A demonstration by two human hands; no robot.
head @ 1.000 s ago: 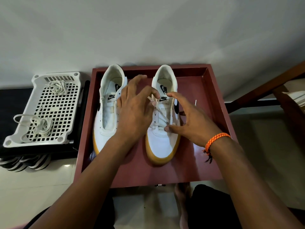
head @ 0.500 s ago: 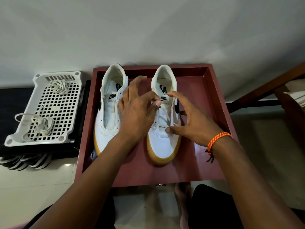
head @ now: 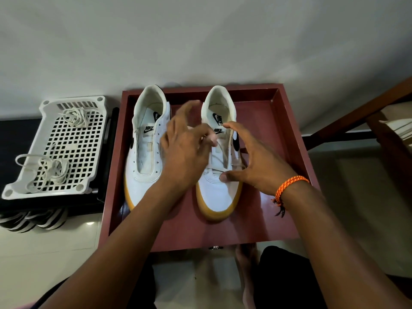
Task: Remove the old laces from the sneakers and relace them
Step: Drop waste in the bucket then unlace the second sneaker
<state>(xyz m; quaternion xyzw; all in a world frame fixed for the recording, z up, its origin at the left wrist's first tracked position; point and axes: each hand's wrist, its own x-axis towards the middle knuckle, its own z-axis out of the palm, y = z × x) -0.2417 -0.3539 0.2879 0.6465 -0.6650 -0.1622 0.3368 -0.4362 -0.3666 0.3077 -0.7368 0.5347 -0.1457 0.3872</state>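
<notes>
Our left hand (head: 185, 150) pinches the cream lace (head: 219, 159) above the white gum-soled right-hand sneaker (head: 219, 186), whose toe points toward us, while our spread right hand (head: 252, 166) steadies its side.

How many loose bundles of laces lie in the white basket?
2. One bundle of laces lies at the far end of the white basket; the other bundle lies near its front edge. None seems hidden.

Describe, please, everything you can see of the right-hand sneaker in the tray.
The right sneaker is white with a gum-yellow sole, black swoosh and Nike tongue label. It sits upright in the red tray, toe toward the person, partly laced. The left hand pinches its lace; the right hand presses its toe box.
</notes>
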